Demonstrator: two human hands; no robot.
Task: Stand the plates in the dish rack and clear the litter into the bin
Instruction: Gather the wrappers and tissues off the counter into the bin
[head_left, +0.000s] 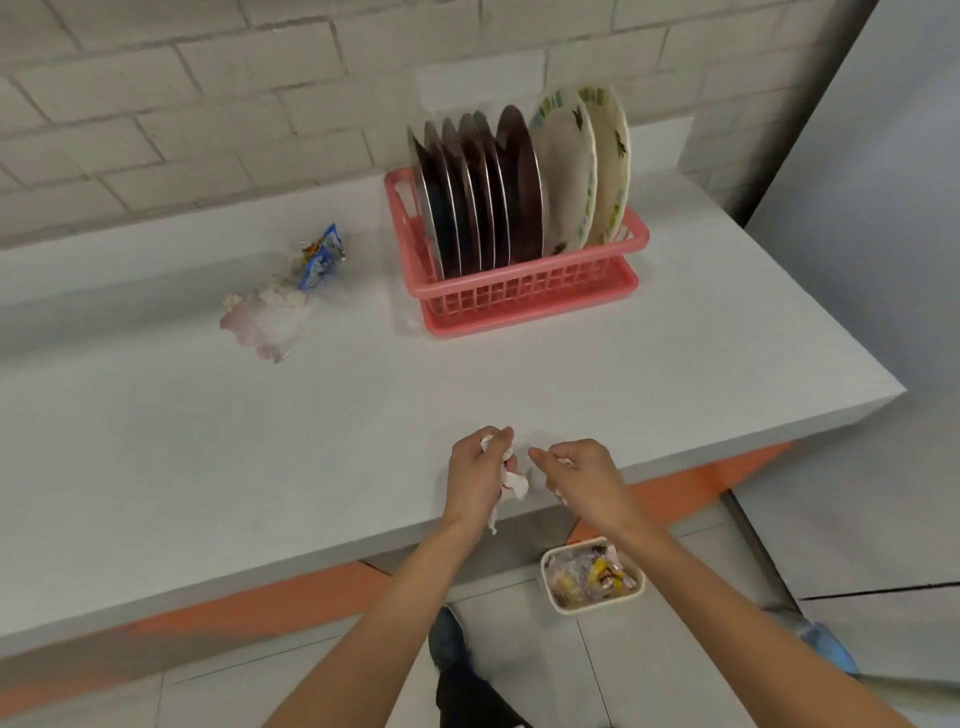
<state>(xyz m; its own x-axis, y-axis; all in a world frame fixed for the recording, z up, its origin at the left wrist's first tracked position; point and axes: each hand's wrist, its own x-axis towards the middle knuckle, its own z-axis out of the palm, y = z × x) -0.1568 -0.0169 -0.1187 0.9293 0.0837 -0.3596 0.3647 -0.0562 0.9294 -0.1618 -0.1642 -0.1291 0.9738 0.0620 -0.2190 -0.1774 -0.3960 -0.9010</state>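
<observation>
left hand (475, 470) grips crumpled tissue (513, 484) | right hand (579, 478) grips white scrap (560, 497) | blue wrapper (322, 255) left of dish rack (519, 293), print unreadable

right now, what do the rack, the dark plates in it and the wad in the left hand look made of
Dish rack: moulded plastic, by its pink colour and gridded walls, slightly glossy.
Dark plates: probably steel; thin bright rims, mirror-like dark faces.
Wad gripped by the left hand: tissue or thin paper, white, matt, softly crumpled; which one is unclear.
</observation>
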